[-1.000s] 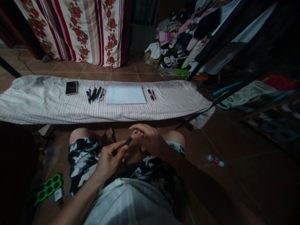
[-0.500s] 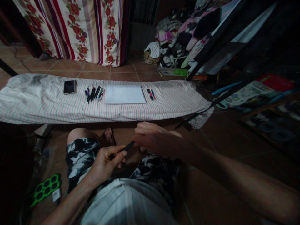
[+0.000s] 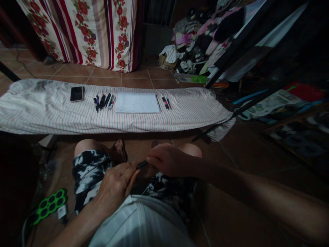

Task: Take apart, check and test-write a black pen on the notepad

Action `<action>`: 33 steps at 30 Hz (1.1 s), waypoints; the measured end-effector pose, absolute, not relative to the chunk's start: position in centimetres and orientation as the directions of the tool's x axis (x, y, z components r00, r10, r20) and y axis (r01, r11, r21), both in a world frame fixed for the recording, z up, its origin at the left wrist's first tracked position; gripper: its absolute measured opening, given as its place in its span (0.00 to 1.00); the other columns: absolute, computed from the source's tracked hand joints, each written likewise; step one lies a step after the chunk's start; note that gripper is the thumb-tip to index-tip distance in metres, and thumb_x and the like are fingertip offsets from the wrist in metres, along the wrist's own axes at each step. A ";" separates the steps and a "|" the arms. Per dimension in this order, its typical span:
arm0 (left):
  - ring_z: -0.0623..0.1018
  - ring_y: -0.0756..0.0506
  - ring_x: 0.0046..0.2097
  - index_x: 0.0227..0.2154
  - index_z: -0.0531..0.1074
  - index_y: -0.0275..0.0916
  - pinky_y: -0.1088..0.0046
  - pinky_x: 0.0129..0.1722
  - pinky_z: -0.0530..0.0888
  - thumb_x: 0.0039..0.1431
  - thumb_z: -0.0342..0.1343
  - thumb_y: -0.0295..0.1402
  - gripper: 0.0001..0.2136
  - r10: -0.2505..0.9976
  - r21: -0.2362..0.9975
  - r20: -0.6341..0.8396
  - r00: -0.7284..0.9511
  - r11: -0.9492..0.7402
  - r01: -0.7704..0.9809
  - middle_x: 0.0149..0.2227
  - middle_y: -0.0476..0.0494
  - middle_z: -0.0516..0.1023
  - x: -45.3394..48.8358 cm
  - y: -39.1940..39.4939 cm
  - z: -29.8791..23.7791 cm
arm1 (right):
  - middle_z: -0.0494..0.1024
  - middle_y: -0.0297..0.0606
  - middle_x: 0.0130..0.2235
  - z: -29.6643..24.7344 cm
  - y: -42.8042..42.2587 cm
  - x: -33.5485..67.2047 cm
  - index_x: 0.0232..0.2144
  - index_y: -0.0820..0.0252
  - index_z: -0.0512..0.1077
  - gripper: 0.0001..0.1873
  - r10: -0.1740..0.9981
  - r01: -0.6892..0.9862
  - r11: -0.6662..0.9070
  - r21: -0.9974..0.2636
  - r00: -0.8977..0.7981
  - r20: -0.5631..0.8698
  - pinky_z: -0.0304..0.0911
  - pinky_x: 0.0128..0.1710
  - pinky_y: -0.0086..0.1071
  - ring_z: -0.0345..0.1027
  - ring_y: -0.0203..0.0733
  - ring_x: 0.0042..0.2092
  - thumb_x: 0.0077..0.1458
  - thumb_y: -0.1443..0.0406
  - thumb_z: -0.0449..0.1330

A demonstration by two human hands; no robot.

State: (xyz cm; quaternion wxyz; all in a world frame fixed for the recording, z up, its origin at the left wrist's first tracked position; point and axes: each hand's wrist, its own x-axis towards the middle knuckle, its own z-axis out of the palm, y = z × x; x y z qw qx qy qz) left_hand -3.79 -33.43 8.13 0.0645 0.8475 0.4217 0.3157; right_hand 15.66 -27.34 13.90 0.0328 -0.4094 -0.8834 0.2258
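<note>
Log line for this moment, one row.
left hand: holding dark pen | right hand: gripping other end | notebook: on cloth, untouched

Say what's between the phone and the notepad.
A bunch of pens, with bare cloth between it and the phone; the head view shows it, left of the notepad.

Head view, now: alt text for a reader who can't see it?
The left-hand grip and right-hand grip hold a dark pen-like object between them above the seated wearer's lap. Ahead, a striped cloth bears, left to right, a phone, a cluster of pens, a spiral notebook and a smaller group of pens.
</note>
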 end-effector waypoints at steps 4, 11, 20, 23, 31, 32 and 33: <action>0.74 0.47 0.25 0.43 0.70 0.32 0.75 0.24 0.71 0.60 0.47 0.30 0.12 0.735 0.339 0.467 0.492 -0.663 0.668 0.24 0.44 0.74 -3.8 -33.4 7.9 | 0.66 0.33 0.16 13.5 -27.4 15.2 0.16 0.62 0.71 0.20 0.779 0.783 0.336 -0.523 -0.543 -0.314 0.46 0.24 0.29 0.58 0.34 0.22 0.56 0.63 0.50; 0.76 0.48 0.30 0.37 0.74 0.36 0.77 0.29 0.70 0.60 0.47 0.35 0.12 0.941 0.833 0.103 0.323 -0.260 0.489 0.27 0.45 0.76 -3.9 -32.3 7.1 | 0.76 0.38 0.29 13.4 -27.1 15.6 0.32 0.61 0.75 0.15 0.811 0.743 0.435 -0.509 -0.568 -0.136 0.56 0.31 0.30 0.67 0.38 0.31 0.59 0.61 0.50; 0.71 0.51 0.22 0.42 0.74 0.34 0.77 0.22 0.68 0.58 0.49 0.40 0.17 0.935 0.939 -0.132 0.330 0.011 0.343 0.22 0.49 0.74 -4.0 -32.3 7.5 | 0.74 0.39 0.29 13.2 -26.5 16.2 0.32 0.64 0.74 0.10 0.603 0.512 0.761 -0.400 -0.785 0.144 0.56 0.34 0.30 0.62 0.39 0.34 0.57 0.67 0.53; 0.78 0.46 0.32 0.47 0.71 0.35 0.73 0.32 0.74 0.57 0.52 0.37 0.18 0.965 0.878 -0.003 0.261 -0.122 0.463 0.34 0.43 0.80 -3.9 -32.6 7.8 | 0.73 0.38 0.27 13.2 -26.7 16.2 0.30 0.63 0.73 0.10 0.633 0.543 0.740 -0.396 -0.761 0.140 0.55 0.33 0.30 0.61 0.38 0.32 0.58 0.67 0.52; 0.78 0.45 0.43 0.49 0.68 0.31 0.75 0.42 0.74 0.59 0.50 0.33 0.17 0.864 0.658 0.356 0.356 -0.503 0.560 0.44 0.36 0.78 -4.1 -33.0 7.9 | 0.72 0.37 0.24 13.4 -27.3 16.2 0.22 0.62 0.69 0.17 0.676 0.629 0.726 -0.277 -0.728 0.118 0.49 0.28 0.31 0.60 0.36 0.27 0.59 0.62 0.50; 0.78 0.46 0.43 0.49 0.68 0.31 0.75 0.42 0.73 0.59 0.50 0.32 0.17 0.853 0.649 0.370 0.369 -0.522 0.554 0.44 0.36 0.78 -4.1 -33.0 7.9 | 0.72 0.37 0.24 13.3 -27.3 16.1 0.22 0.62 0.69 0.18 0.688 0.647 0.716 -0.265 -0.717 0.109 0.47 0.28 0.31 0.60 0.36 0.27 0.60 0.62 0.49; 0.78 0.46 0.43 0.49 0.68 0.31 0.75 0.43 0.73 0.59 0.50 0.32 0.16 0.844 0.647 0.377 0.382 -0.535 0.543 0.44 0.36 0.78 -4.1 -33.0 8.0 | 0.72 0.37 0.23 13.2 -27.4 16.1 0.21 0.62 0.69 0.20 0.697 0.659 0.706 -0.257 -0.710 0.095 0.46 0.27 0.31 0.60 0.35 0.26 0.60 0.61 0.48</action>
